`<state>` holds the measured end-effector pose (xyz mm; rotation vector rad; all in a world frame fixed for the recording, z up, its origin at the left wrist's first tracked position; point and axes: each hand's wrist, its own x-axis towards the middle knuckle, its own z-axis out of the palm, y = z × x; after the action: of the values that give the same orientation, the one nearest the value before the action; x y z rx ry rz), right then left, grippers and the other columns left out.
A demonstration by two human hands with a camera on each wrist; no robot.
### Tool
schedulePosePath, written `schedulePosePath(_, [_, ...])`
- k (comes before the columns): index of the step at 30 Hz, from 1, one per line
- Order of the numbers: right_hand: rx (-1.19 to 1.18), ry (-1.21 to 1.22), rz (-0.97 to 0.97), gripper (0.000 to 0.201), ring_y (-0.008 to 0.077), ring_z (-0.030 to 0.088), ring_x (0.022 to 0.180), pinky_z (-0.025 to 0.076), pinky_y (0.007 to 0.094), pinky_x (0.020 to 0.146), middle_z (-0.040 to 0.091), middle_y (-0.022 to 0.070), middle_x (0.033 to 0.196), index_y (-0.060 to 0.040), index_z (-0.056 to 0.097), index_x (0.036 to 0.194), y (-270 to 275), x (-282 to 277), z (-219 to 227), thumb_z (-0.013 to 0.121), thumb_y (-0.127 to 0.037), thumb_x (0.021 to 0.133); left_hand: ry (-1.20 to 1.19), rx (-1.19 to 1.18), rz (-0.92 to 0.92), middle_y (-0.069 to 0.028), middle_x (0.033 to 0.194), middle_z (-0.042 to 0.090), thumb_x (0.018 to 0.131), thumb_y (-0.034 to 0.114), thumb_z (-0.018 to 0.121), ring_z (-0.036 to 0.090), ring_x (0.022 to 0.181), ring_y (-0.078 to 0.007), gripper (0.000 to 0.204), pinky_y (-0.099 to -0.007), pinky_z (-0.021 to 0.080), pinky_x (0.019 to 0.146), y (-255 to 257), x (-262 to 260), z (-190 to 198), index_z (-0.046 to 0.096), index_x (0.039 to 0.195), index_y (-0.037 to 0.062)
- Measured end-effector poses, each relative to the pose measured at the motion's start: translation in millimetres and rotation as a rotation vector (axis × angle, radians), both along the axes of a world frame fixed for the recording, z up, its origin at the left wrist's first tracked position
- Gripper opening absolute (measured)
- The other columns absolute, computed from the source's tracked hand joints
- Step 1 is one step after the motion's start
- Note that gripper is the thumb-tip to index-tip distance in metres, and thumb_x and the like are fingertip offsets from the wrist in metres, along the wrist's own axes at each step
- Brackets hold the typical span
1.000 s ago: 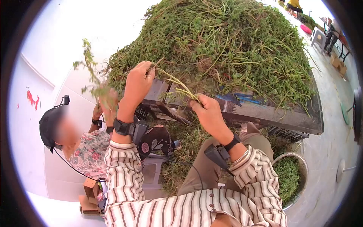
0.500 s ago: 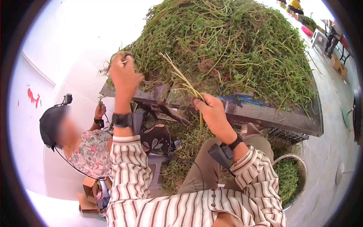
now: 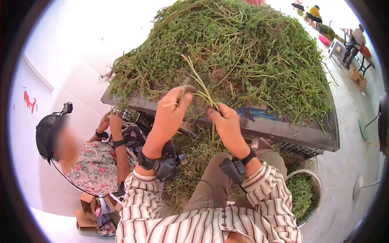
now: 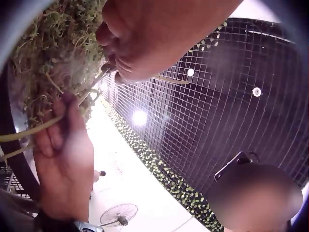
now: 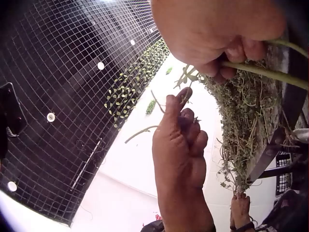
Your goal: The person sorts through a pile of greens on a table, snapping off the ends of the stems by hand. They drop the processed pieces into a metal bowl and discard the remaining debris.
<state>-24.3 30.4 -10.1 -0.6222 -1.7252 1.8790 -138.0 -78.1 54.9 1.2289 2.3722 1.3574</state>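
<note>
My right hand (image 3: 227,124) grips a few long green plant stems (image 3: 198,79) between thumb and fingers, in front of the table's near edge. Their pale ends point up toward the heap, and the lower parts hang below the hand. Just left of it, my left hand (image 3: 172,111) has its fingertips right at the stems. In the right wrist view the left hand (image 5: 181,159) pinches a small leafy bit of stem (image 5: 186,79), and a loose piece of stem (image 5: 140,133) sticks out past its side. A thick stem (image 5: 270,72) runs out of the right hand (image 5: 222,38).
A large heap of leafy green plants (image 3: 243,52) covers the dark table (image 3: 283,131). Cut greens (image 3: 194,170) lie on the floor below. A tub (image 3: 319,190) of greens stands at the right. Another person (image 3: 97,162) sits at the left, hands near the table. Cardboard boxes (image 3: 86,214) are behind.
My left hand swings away to the upper left, then comes back down and right beside the stems. The right hand stays almost in place, keeping its grip. The neighbouring person's hands come together.
</note>
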Motion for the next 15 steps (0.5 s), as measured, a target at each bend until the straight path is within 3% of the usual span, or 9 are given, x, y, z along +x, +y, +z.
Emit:
schedulePosePath(1, [0.018,0.019,-0.005,0.020,0.0090,0.033,0.057,0.030,0.0288,0.050,0.038,0.0007,0.059,0.0028,0.049,0.073,0,-1,-2,0.057,-0.012,0.084,0.106,-0.035,-0.044,-0.0080,0.080,0.054,0.091,0.020,0.055,0.050,0.069,-0.0171,0.024,-0.0284,0.041,0.063,1,3,-1,0.059,0.102,-0.0011])
schedulePosePath(2, [0.032,0.035,-0.009,0.020,0.0088,0.033,0.057,0.030,0.0286,0.050,0.039,0.0006,0.059,0.0028,0.050,0.074,-1,-1,-4,0.057,-0.012,0.084,0.176,-0.098,-0.032,-0.0125,0.079,0.053,0.087,0.014,0.057,0.051,0.067,-0.0252,0.019,-0.0314,0.041,0.061,0,5,2,0.059,0.096,-0.0030])
schedulePosePath(5, [0.019,0.020,0.005,0.022,0.0082,0.034,0.057,0.031,0.0276,0.050,0.041,0.0005,0.059,0.0021,0.050,0.073,-1,-1,-5,0.057,-0.014,0.086,0.260,-0.147,-0.014,-0.0135,0.075,0.050,0.084,0.011,0.059,0.049,0.065,-0.0324,0.015,-0.0348,0.040,0.057,-1,-4,-11,0.057,0.085,-0.0029])
schedulePosePath(9, [-0.007,0.075,-0.002,0.025,0.0077,0.036,0.056,0.031,0.0266,0.050,0.042,0.0000,0.058,0.0011,0.051,0.072,-3,1,-1,0.055,-0.017,0.089,0.317,-0.156,0.080,-0.0102,0.070,0.042,0.084,0.007,0.057,0.045,0.064,-0.0237,0.011,-0.0321,0.036,0.056,0,-7,-18,0.053,0.081,-0.0030])
schedulePosePath(11, [-0.028,0.024,0.056,0.028,0.0072,0.037,0.055,0.032,0.0261,0.049,0.043,-0.0003,0.058,0.0002,0.052,0.071,-5,4,6,0.053,-0.019,0.091,0.707,-0.054,0.124,-0.0164,0.073,0.049,0.081,0.008,0.057,0.048,0.062,-0.0367,0.011,-0.0375,0.042,0.057,3,-19,-30,0.051,0.079,-0.0004])
schedulePosePath(13, [-0.036,0.039,0.046,0.027,0.0072,0.037,0.055,0.032,0.0260,0.049,0.044,-0.0002,0.059,0.0002,0.052,0.071,-4,5,3,0.053,-0.019,0.091,0.553,0.025,0.262,-0.0166,0.077,0.054,0.084,0.010,0.053,0.050,0.063,-0.0356,0.009,-0.0379,0.043,0.057,-4,-48,-34,0.053,0.082,0.0007])
schedulePosePath(14, [-0.040,0.058,0.027,0.026,0.0073,0.037,0.054,0.032,0.0260,0.049,0.045,0.0000,0.059,0.0001,0.052,0.072,-1,4,1,0.053,-0.019,0.091,0.484,0.049,0.300,-0.0128,0.075,0.057,0.087,0.014,0.051,0.052,0.060,-0.0267,0.014,-0.0354,0.042,0.055,-11,-61,-30,0.054,0.083,0.0009])
schedulePosePath(15, [-0.040,0.062,0.015,0.026,0.0073,0.037,0.054,0.032,0.0260,0.049,0.045,0.0000,0.059,0.0001,0.052,0.072,2,3,-1,0.053,-0.019,0.091,0.093,0.026,0.368,-0.0047,0.069,0.052,0.090,0.020,0.052,0.047,0.060,-0.0137,0.020,-0.0300,0.039,0.054,-15,-55,-12,0.055,0.086,0.0004])
